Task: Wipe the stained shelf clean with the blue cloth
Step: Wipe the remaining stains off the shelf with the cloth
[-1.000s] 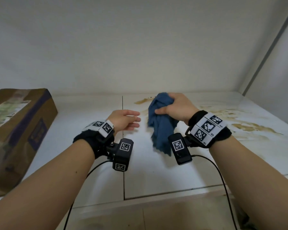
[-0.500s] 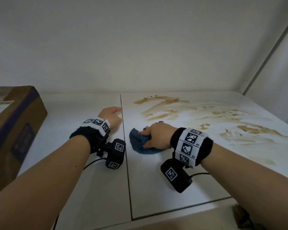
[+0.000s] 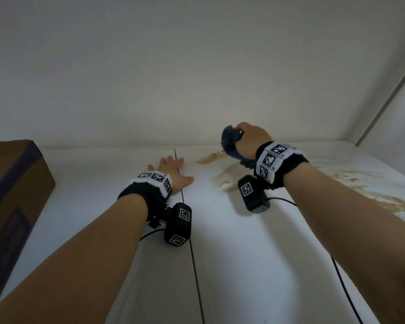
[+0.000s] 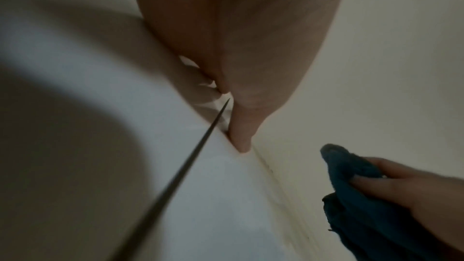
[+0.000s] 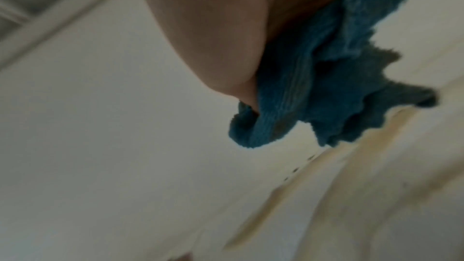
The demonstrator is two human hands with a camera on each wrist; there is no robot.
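The right hand (image 3: 250, 141) has its fingers curled tight around the bunched blue cloth (image 3: 232, 143), held just above the brown stains (image 3: 222, 176) on the shelf (image 3: 255, 242). The cloth's loose end hangs downward. The left hand (image 3: 173, 174) lies flat, fingers spread, beside it.

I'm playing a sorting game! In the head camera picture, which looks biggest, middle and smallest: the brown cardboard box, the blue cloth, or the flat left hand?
1. Brown cardboard box: biggest, though cut off at the edge and nearer the camera.
2. and 3. Bunched blue cloth and flat left hand: these look about alike. The right hand hides part of the cloth, so I won't rank them.
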